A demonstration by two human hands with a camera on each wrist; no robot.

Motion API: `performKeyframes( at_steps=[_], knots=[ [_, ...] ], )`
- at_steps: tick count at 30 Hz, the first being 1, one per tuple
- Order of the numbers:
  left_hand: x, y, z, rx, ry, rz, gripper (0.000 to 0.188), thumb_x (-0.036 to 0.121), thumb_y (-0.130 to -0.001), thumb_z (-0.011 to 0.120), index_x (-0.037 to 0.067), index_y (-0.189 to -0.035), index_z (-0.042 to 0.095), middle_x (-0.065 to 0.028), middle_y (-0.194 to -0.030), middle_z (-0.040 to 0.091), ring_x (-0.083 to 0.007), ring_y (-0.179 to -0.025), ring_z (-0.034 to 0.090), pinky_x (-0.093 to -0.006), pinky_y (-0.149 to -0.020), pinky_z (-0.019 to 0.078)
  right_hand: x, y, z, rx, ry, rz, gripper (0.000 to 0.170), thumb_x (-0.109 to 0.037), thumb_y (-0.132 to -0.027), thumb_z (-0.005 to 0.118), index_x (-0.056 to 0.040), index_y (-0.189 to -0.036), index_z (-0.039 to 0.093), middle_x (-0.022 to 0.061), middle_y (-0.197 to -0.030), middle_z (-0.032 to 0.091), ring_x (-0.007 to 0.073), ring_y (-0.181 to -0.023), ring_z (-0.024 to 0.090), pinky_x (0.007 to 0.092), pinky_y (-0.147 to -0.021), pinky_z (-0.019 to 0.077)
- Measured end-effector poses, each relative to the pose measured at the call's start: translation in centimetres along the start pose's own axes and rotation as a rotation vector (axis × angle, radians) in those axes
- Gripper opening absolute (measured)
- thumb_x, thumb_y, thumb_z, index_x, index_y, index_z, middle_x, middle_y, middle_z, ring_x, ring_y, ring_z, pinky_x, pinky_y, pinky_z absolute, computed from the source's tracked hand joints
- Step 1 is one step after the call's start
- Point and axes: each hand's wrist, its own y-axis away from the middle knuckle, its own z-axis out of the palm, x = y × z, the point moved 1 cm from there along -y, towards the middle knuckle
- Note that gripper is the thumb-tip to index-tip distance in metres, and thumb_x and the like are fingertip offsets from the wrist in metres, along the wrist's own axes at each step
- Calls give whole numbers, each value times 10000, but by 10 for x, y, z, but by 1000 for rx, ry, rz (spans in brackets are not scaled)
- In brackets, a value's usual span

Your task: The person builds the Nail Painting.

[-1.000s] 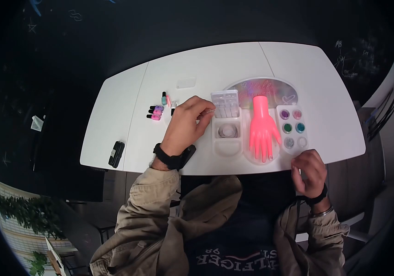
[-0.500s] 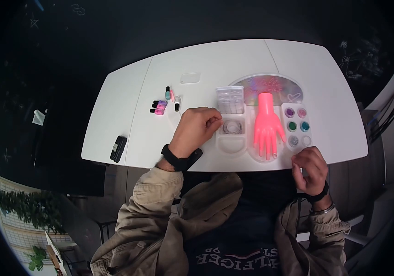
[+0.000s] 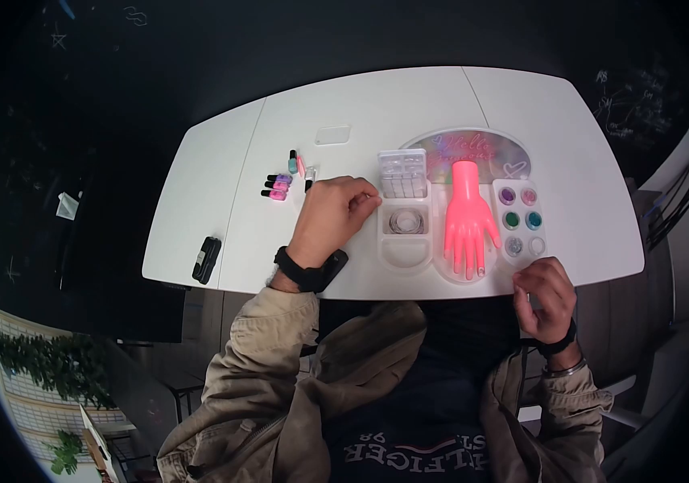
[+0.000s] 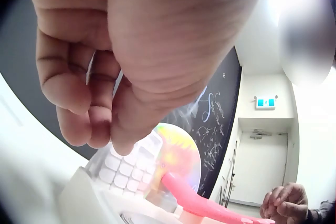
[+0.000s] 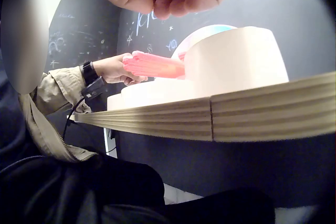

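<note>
My left hand [image 3: 335,211] hovers just left of a clear lidded case [image 3: 403,179] of small nail tips, its lid raised. Thumb and fingertips come together in the left wrist view; I cannot tell whether something small is pinched there. Below the case, a white tray [image 3: 385,249] has a coil [image 3: 406,221] of clear material in one compartment. To the right lies a pink practice hand [image 3: 466,213], palm down, with a pale nail on one finger. My right hand [image 3: 544,299], loosely curled with nothing visible in it, is over the table's front edge, below the glitter pots [image 3: 511,220].
Several nail polish bottles [image 3: 278,186] lie left on the white table [image 3: 240,233]. Behind them is a flat clear lid [image 3: 333,135]. A black case [image 3: 206,259] rests near the left front edge. An iridescent rounded panel [image 3: 493,153] stands behind the pink hand.
My left hand dipped toward the coil compartment, then rose back left beside the clear case. The head view shifted slightly. My right hand has stayed nearly still.
</note>
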Motion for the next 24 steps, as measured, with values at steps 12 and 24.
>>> performKeyframes(
  at_steps=[12, 24],
  knots=[
    [-104, -68, -21, 98, -69, -148, 166, 114, -1005, 793, 14, -1136, 810, -98, -922, 819, -171, -821, 765, -334, -771, 612, -5, 12, -14, 19, 51, 43, 235, 114, -776, 785, 9, -984, 758, 139, -958, 723, 348, -847, 712, 423, -720, 577],
    [-154, -152, 18, -276, -400, -83, 598, -43, -900, 714, 90, -1480, 657, -218, -1437, 735, -422, -1378, 676, -475, -1186, 543, -7, 28, -30, 85, 103, 70, 229, 117, -771, 795, 6, -968, 762, 136, -945, 718, 341, -829, 710, 422, -707, 576]
  ],
)
